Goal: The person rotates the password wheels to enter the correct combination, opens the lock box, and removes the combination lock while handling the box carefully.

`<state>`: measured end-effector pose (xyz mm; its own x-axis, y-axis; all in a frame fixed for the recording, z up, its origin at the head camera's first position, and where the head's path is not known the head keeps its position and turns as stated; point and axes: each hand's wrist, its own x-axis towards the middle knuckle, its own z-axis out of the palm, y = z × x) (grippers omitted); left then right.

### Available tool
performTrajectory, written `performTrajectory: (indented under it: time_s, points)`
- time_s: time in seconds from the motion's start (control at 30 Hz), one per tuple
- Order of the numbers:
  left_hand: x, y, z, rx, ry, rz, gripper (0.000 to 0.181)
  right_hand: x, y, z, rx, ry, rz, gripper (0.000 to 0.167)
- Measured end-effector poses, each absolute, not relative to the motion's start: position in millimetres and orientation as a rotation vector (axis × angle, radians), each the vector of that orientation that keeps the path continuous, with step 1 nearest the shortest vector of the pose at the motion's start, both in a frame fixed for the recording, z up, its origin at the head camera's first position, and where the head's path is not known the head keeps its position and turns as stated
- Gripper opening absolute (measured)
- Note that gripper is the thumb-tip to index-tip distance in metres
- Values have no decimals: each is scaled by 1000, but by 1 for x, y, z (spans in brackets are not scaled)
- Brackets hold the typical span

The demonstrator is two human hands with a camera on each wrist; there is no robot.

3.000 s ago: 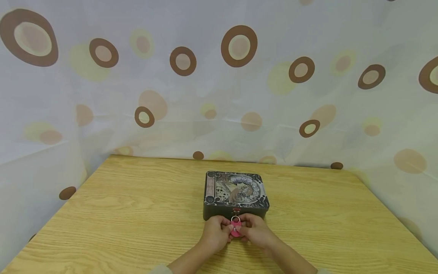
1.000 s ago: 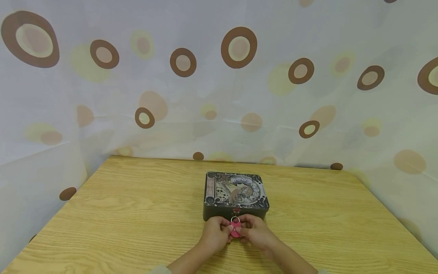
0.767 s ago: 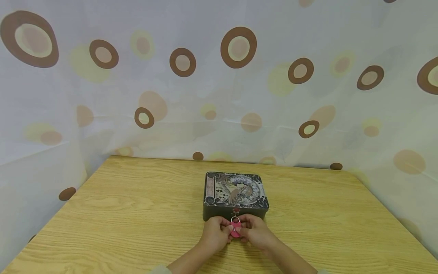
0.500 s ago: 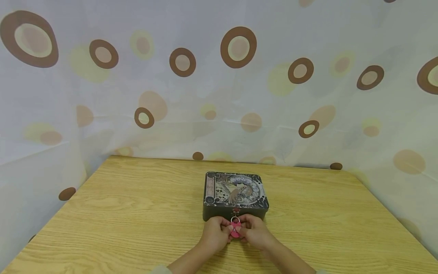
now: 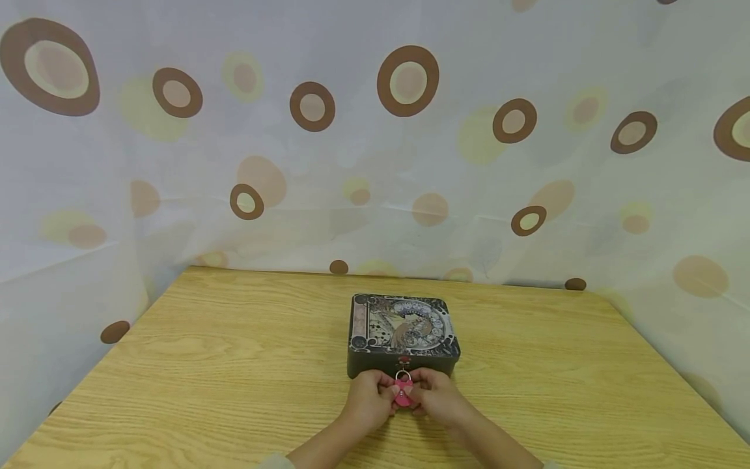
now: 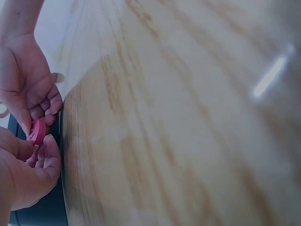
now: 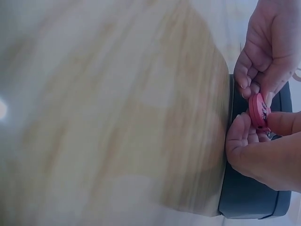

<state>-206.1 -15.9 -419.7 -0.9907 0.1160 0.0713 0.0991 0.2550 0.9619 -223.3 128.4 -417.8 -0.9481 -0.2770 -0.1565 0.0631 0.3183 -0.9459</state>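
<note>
A pink combination padlock (image 5: 403, 401) with small number dials is held in front of a dark tin box (image 5: 377, 361) with a picture on its lid. My left hand (image 5: 366, 402) pinches the padlock from the left, thumb on its face. From the right, my right hand (image 5: 443, 397) pinches it too, with its thumb beside the dials. The metal shackle points up towards the red-and-metal clasp (image 5: 404, 360) on the box's front; whether it passes through the clasp I cannot tell. In the right wrist view the padlock (image 7: 257, 110) shows edge-on between both hands' fingers. The box lid is down.
The box stands on a wood-grain table (image 5: 246, 365), around its middle. Behind and at both sides hangs a pale cloth (image 5: 363, 163) with brown, peach and yellow circles.
Both hands keep their hold on the padlock in the same place. The thumbs shift only very slightly over the dials. The box has not moved.
</note>
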Motion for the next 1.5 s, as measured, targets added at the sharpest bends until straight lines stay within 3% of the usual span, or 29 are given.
performTrajectory:
  time_s: [1.5]
  points:
    - [-206, -17, -418, 191, 2465, 1928, 7, -219, 126, -408, -186, 2268, -1684, 30]
